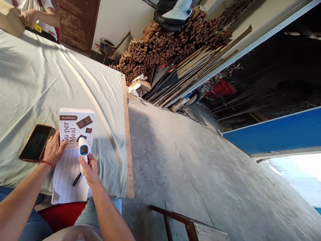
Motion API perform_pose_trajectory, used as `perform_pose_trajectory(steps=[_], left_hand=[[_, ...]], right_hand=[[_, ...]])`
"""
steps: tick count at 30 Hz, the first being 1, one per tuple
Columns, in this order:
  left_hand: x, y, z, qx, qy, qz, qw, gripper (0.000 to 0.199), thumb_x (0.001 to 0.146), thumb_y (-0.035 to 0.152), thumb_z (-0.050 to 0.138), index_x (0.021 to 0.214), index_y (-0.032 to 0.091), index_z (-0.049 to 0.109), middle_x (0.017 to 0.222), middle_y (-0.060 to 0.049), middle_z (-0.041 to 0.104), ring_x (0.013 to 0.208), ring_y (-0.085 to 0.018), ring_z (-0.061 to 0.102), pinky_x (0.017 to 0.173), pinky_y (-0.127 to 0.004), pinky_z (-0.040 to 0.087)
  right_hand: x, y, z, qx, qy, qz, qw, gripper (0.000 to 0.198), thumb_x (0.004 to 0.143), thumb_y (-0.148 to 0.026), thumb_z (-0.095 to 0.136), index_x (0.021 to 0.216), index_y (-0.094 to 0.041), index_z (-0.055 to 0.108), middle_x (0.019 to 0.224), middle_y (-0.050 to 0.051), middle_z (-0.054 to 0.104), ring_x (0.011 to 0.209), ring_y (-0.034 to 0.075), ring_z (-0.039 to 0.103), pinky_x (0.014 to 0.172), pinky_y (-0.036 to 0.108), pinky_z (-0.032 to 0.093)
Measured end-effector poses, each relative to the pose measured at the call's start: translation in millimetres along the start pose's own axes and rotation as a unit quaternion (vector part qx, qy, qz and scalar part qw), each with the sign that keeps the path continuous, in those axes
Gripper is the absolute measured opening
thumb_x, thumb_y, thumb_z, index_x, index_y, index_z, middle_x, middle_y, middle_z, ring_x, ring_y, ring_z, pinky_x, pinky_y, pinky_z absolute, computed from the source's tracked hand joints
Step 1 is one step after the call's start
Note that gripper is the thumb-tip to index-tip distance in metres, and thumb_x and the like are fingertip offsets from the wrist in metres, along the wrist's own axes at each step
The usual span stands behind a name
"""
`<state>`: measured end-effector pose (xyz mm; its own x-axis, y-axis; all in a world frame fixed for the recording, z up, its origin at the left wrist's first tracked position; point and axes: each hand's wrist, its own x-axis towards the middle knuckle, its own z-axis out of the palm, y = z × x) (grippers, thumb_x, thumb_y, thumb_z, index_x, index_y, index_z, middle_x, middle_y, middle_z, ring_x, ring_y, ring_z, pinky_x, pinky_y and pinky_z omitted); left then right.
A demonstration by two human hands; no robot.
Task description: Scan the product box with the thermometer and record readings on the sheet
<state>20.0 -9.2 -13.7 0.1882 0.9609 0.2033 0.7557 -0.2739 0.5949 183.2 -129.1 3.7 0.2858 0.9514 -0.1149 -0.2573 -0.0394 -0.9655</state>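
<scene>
My right hand (90, 168) is wrapped round the handle of a white infrared thermometer (83, 144). The thermometer's small blue-rimmed screen faces me, and its head overlaps the front of a white box (86, 117) printed with brown bars. Whether it touches the box I cannot tell. My left hand (54, 147) grips the box's lower left side, thumb on the front and the other fingers partly hidden. Written paper sheets (64, 174) lie below the box, with a black pen (77, 179) on them. Left of my left hand is a phone (35, 142) in a brown case, its screen dark.
A pale cloth (60, 80) covers the table, whose wooden edge (127, 144) shows at right. Across the table, a person's hand (29, 17) is beside a cardboard box (10, 18). Stacked firewood (150, 47) lines the wall. A wooden frame (175, 217) stands on the concrete floor.
</scene>
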Motion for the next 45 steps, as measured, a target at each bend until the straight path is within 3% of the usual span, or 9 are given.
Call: perform_pose_trajectory(steps=[11, 16, 20, 24, 27, 31, 36, 42, 45], left_hand=[[1, -7, 5, 0.011, 0.014, 0.015, 1.0, 0.075, 0.093, 0.073, 0.025, 0.132, 0.016, 0.056, 0.109, -0.017, 0.072, 0.101, -0.038, 0.064, 0.092, -0.05, 0.048], [1, -5, 2, 0.013, 0.009, 0.012, 1.0, 0.078, 0.093, 0.073, 0.024, 0.134, 0.014, 0.056, 0.113, -0.019, 0.072, 0.103, -0.039, 0.064, 0.094, -0.051, 0.049], [1, -5, 2, 0.01, 0.003, 0.011, 1.0, 0.075, 0.093, 0.071, 0.026, 0.134, 0.015, 0.056, 0.115, -0.018, 0.071, 0.104, -0.037, 0.064, 0.095, -0.049, 0.049], [2, -5, 1, 0.014, -0.002, 0.014, 1.0, 0.074, 0.093, 0.071, 0.025, 0.131, 0.015, 0.057, 0.113, -0.018, 0.071, 0.103, -0.037, 0.063, 0.094, -0.049, 0.049], [2, -5, 2, 0.02, -0.009, 0.015, 1.0, 0.076, 0.091, 0.074, 0.027, 0.128, 0.015, 0.058, 0.11, -0.018, 0.07, 0.1, -0.037, 0.064, 0.093, -0.051, 0.049], [2, -6, 4, 0.025, -0.005, 0.016, 1.0, 0.083, 0.085, 0.081, 0.039, 0.134, 0.016, 0.054, 0.116, -0.019, 0.069, 0.105, -0.04, 0.063, 0.095, -0.054, 0.05], [2, -5, 6, 0.033, -0.007, 0.005, 0.999, 0.079, 0.085, 0.079, 0.047, 0.135, 0.018, 0.052, 0.119, -0.019, 0.067, 0.11, -0.041, 0.063, 0.097, -0.055, 0.05], [1, 5, 2, 0.059, -0.034, -0.003, 0.998, 0.077, 0.083, 0.075, 0.054, 0.134, 0.018, 0.054, 0.121, -0.019, 0.066, 0.116, -0.042, 0.061, 0.102, -0.057, 0.047], [1, 9, 1, 0.062, -0.042, -0.012, 0.997, 0.078, 0.082, 0.075, 0.056, 0.136, 0.019, 0.053, 0.12, -0.018, 0.066, 0.117, -0.042, 0.06, 0.103, -0.057, 0.047]], right_hand=[[-19, -22, -12, 0.059, -0.042, 0.088, 0.994, 0.057, 0.069, -0.075, 0.077, 0.07, -0.02, 0.063, 0.064, 0.002, 0.059, 0.058, 0.014, 0.048, 0.056, 0.028, 0.04], [-14, -14, -50, -0.125, 0.03, 0.022, 0.991, 0.048, 0.08, -0.064, 0.072, 0.096, -0.019, 0.072, 0.077, 0.003, 0.066, 0.07, 0.018, 0.058, 0.065, 0.03, 0.047], [5, 7, -101, -0.375, 0.197, -0.064, 0.904, 0.051, 0.083, -0.057, 0.069, 0.114, -0.016, 0.07, 0.103, 0.013, 0.073, 0.095, 0.029, 0.065, 0.08, 0.038, 0.051], [14, 22, -135, -0.52, 0.228, -0.079, 0.82, 0.046, 0.09, -0.051, 0.066, 0.118, -0.015, 0.07, 0.108, 0.018, 0.07, 0.101, 0.033, 0.063, 0.086, 0.043, 0.05], [9, 21, -134, -0.565, 0.235, -0.114, 0.783, 0.047, 0.094, -0.047, 0.064, 0.129, -0.016, 0.067, 0.119, 0.02, 0.066, 0.107, 0.035, 0.06, 0.091, 0.047, 0.047], [-2, 16, -102, -0.579, 0.088, -0.2, 0.785, 0.029, 0.101, -0.03, 0.059, 0.125, -0.026, 0.074, 0.114, 0.012, 0.065, 0.105, 0.029, 0.059, 0.093, 0.043, 0.045], [-3, 17, -67, -0.61, -0.08, -0.218, 0.757, 0.036, 0.099, -0.016, 0.062, 0.126, -0.036, 0.076, 0.1, 0.006, 0.062, 0.095, 0.023, 0.056, 0.086, 0.037, 0.044], [3, -3, -88, -0.625, -0.168, -0.26, 0.717, 0.013, 0.098, -0.018, 0.067, 0.104, -0.026, 0.076, 0.095, 0.005, 0.067, 0.093, 0.022, 0.059, 0.085, 0.037, 0.046], [-2, -4, -102, -0.554, -0.129, -0.269, 0.778, 0.012, 0.102, -0.022, 0.059, 0.104, -0.023, 0.071, 0.097, 0.006, 0.07, 0.091, 0.021, 0.063, 0.084, 0.035, 0.051]])
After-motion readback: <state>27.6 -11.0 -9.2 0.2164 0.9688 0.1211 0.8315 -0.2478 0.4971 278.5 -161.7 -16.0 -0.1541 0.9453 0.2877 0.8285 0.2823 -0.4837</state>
